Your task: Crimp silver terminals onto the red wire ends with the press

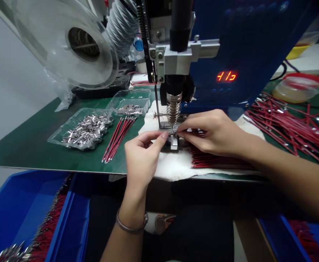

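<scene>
My left hand (144, 154) is at the left side of the blue machine's press head (173, 105), thumb and forefinger pinched together. From the right, my right hand (212, 131) reaches to the same spot, its fingertips also pinched. Whatever they hold is too small to make out. Between the two sets of fingertips is a small metal block (174, 141) under the spring-loaded head. Beneath my right hand, a row of red wires (211, 160) lies on a white cloth (172, 169).
Left are a clear tray of metal terminals (88, 129), a second clear tray (130, 105) and a bundle of red wires (119, 138). A clear reel (47, 43) stands behind. More red wires (292, 123) lie right. A blue bin (17, 196) sits below the table edge.
</scene>
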Demonstrator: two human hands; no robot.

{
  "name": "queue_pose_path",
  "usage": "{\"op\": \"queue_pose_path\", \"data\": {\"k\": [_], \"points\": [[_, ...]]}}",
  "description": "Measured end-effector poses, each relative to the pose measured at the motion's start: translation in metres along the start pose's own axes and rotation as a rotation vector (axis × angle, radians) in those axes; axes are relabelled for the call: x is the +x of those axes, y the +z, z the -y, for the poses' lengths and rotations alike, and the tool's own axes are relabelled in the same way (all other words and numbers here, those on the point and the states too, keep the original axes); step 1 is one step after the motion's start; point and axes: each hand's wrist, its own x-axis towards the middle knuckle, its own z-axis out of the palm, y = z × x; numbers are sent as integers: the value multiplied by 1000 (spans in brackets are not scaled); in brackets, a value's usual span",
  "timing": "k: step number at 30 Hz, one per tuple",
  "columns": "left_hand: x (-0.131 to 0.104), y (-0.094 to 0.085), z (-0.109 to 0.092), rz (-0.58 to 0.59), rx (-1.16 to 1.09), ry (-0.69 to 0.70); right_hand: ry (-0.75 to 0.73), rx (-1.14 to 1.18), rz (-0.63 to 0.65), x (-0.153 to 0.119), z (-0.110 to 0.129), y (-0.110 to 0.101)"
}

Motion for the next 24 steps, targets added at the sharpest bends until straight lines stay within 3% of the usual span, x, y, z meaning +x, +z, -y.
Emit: {"op": "queue_pose_path", "data": {"k": [24], "points": [[0,1,1,11,-31,37,-21,-45,4,-1,0,-2]]}}
